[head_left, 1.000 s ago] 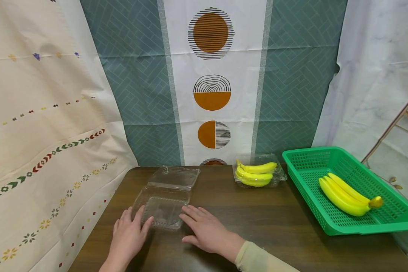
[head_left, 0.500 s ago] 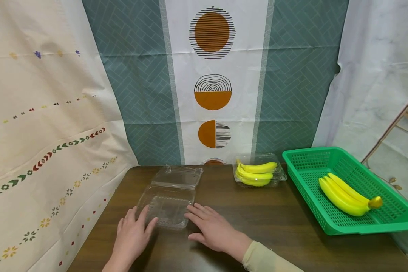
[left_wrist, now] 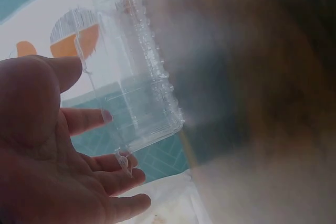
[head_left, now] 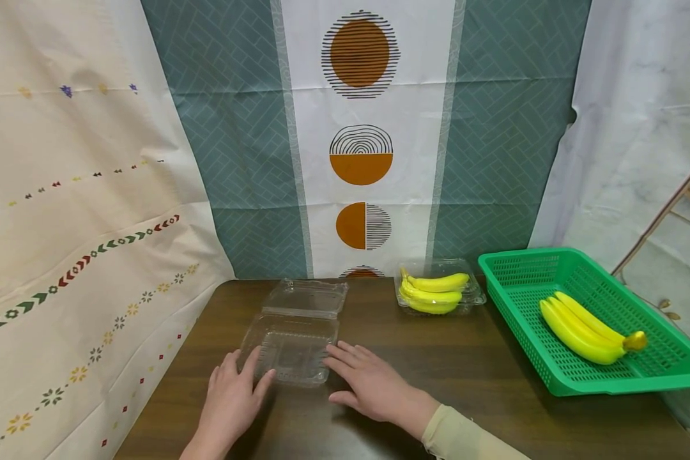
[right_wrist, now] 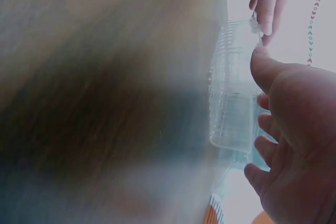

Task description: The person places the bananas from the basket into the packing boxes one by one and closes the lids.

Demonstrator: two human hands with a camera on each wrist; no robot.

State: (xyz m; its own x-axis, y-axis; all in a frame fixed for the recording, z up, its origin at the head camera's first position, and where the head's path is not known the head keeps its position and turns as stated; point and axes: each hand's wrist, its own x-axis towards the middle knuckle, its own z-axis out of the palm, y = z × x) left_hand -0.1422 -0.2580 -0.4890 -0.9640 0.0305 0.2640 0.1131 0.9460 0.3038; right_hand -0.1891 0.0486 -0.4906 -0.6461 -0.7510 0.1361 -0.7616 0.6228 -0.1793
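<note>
A clear plastic clamshell container (head_left: 296,358) lies on the wooden table with its lid (head_left: 306,298) laid back, away from me. Nothing shows inside it. My left hand (head_left: 230,402) is at its left side, fingertips at the rim and thumb by the near corner. Across from it, my right hand (head_left: 374,388) has its loosely extended fingers against the right rim. In the left wrist view, relaxed fingers (left_wrist: 81,121) reach along the container's ridged wall (left_wrist: 152,61). The right wrist view has the thumb (right_wrist: 268,69) by the rim.
Farther back stands a similar container (head_left: 471,295) with yellow bananas (head_left: 431,303) in it. To the right, a green basket (head_left: 517,332) holds another banana bunch (head_left: 583,332). Patterned cloths hang behind the table and along the left side.
The open container has slid a little to the right, with both hands moving along at its sides. The basket and the filled container have stayed put.
</note>
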